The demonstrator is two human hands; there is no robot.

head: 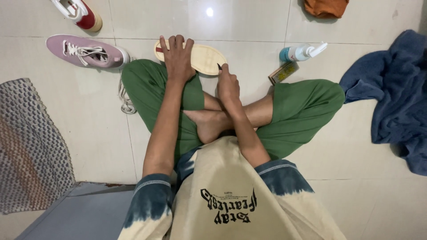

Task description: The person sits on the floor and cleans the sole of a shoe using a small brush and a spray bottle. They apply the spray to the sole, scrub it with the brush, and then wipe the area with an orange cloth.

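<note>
The person sits cross-legged on a pale tiled floor (347, 204), green trousers folded so that the bare feet meet in the lap. This posture brings the work within arm's reach just beyond the knees.

Largest item: one blue towel (396, 102), heaped at the right, well apart from the hands. One patterned grey mat (31, 146) lies at the left edge. One orange cloth (326, 6) sits at the far right edge, partly cut off.

Footwear count: three shoes. One pink sneaker (86, 51) with white laces lies far left on its side; one white-and-red sneaker (80, 12) lies beyond it, partly out of view; one upturned shoe (195, 57) lies far centre, pale tan sole facing up, with a strip of red showing at its left end. Loose white laces (126, 100) lie beside the left knee.

The left hand (177, 58) lies flat on the upturned shoe, fingers spread and pressing down over its left half, probably to keep the sole from shifting. The right hand (228, 84) is closed around a small dark tool (219, 67), whose tip touches the near right edge of the sole; the kind of tool is too small to tell.

One spray bottle (300, 52), blue and white, lies on its side to the right of the shoe. One small flat box (283, 72) lies just near of it, both within the right hand's reach.
</note>
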